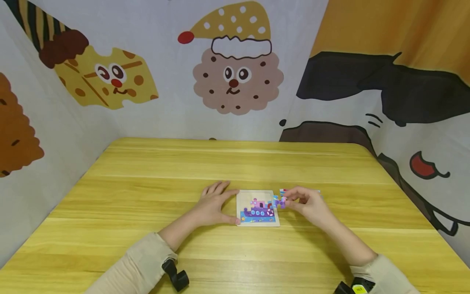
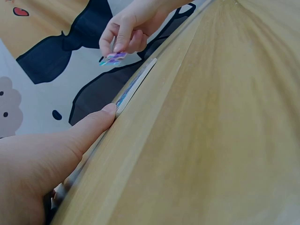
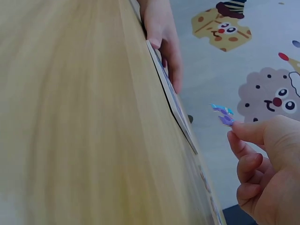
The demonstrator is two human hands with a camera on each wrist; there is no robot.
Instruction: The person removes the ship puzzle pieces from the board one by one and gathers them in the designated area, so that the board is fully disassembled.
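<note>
A square puzzle board (image 1: 239, 204) lies flat on the table, partly filled with a purple-and-pink boat picture above blue sea; its upper part shows bare wood. My left hand (image 1: 213, 207) rests at the board's left side, thumb at the near corner and index finger at the far one, fingers extended. Between thumb and fingertips, my right hand (image 1: 310, 206) pinches a purple-and-blue puzzle piece (image 1: 280, 201) by the board's right edge. In the left wrist view, that puzzle piece (image 2: 112, 58) is held up above the board (image 2: 136, 87).
More colourful puzzle pieces (image 1: 282, 192) lie right of the board, partly hidden behind my right hand. The wooden table (image 1: 235, 163) reaches back to a cartoon-printed curtain (image 1: 165, 122). Black straps (image 1: 176, 275) hang at the sleeves.
</note>
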